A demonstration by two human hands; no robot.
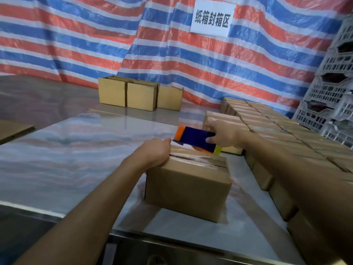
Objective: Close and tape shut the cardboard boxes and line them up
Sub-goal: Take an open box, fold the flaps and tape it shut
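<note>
A closed cardboard box (188, 186) stands on the shiny metal table (76, 150) in front of me, with clear tape along its top seam. My left hand (154, 153) presses down on the box's far left top corner, fingers curled over the edge. My right hand (223, 133) grips a blue and orange tape dispenser (193, 138) just above the box's far edge. To the right, several taped boxes (271, 131) lie in rows.
Three open boxes (140, 95) stand at the back of the table against a striped tarp wall with a white sign (212, 16). Grey plastic crates (332, 96) are stacked at the far right. A flat cardboard piece (13, 130) lies at the left edge.
</note>
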